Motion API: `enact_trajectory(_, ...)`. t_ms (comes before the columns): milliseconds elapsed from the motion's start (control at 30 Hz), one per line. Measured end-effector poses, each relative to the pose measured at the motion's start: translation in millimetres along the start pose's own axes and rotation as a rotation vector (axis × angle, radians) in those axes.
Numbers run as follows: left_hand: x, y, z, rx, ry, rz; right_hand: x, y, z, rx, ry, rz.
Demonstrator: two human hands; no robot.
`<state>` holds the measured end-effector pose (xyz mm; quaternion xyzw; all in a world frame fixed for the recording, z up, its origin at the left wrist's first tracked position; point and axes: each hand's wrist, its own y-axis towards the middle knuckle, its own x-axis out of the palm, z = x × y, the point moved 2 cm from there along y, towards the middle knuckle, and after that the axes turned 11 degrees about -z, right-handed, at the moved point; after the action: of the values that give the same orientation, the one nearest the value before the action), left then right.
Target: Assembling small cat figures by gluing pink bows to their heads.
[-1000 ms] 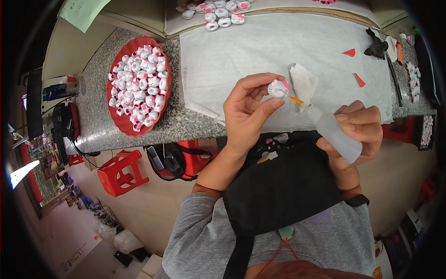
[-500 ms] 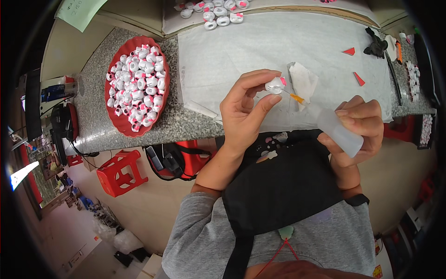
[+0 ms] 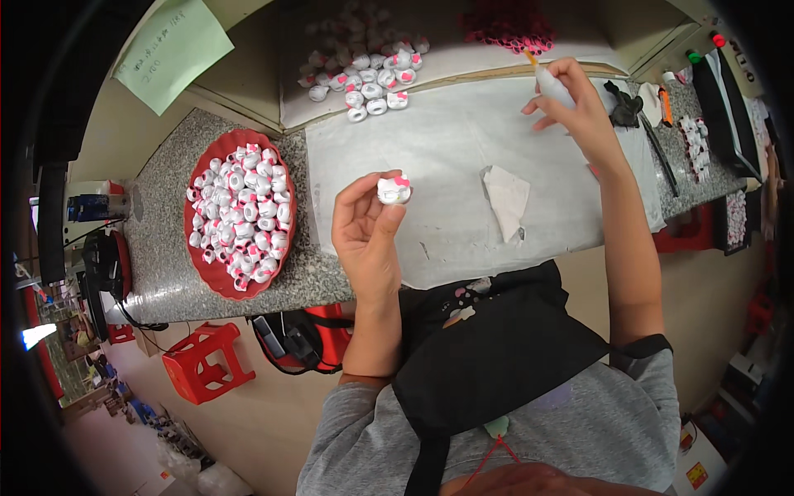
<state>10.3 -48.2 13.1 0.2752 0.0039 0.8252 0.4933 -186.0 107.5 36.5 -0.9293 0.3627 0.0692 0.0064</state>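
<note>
Between the thumb and fingers of my left hand (image 3: 364,236) is a small white cat-head bead (image 3: 394,191) with a pink bow, held above the white sheet. My right hand (image 3: 579,107) is stretched to the far right, its grip on a white squeeze bottle (image 3: 552,86). Some of its fingers stick out loosely. The bottle's orange needle tip (image 3: 530,58) points toward a heap of small pink pieces (image 3: 521,33) on the shelf. A crumpled white tissue (image 3: 506,201) lies on the sheet between my hands.
A red scalloped tray (image 3: 240,135) heaped with similar beads stands on the granite counter at left. More white beads (image 3: 368,83) sit on the shelf ahead. A black cloth (image 3: 624,106) and an orange tool (image 3: 666,106) lie at right. A red stool (image 3: 207,364) stands below.
My right hand has carried the squeeze bottle away from the bead, up and forward to the shelf. My left hand has moved left and slightly down in the picture, still holding the bead.
</note>
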Motion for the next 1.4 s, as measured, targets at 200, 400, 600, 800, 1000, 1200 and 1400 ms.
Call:
enact_trajectory(200,0.7,-2.4,-1.2,-0.056,-0.025,-0.030,-16.9,83.9,34.6,-0.138,-1.169,0.314)
enact_trajectory(400,-5.5,-5.0,-2.6,-0.050,0.042,-0.029,-9.9,97.0,38.6,-0.083,-1.155,0.190)
enact_trajectory(600,3.4,-2.7,-4.5,-0.080,-0.025,-0.063,-20.2,82.7,37.0,-0.082,-0.758,0.230)
enact_trajectory(800,10.4,-5.5,-6.5,-0.096,0.024,-0.088,-3.2,30.7,7.8,-0.008,-0.167,0.032)
enact_trajectory(1000,22.9,-5.9,-12.3,-0.140,-0.022,-0.122,25.6,-39.1,2.3,0.031,0.127,-0.045)
enact_trajectory(1200,36.0,-7.2,-11.6,-0.126,0.165,-0.234,56.4,-73.1,-4.6,-0.024,0.422,-0.032)
enact_trajectory(1400,43.6,-9.9,-11.7,-0.105,0.387,-0.340,65.9,-79.7,-5.7,-0.028,0.415,-0.130)
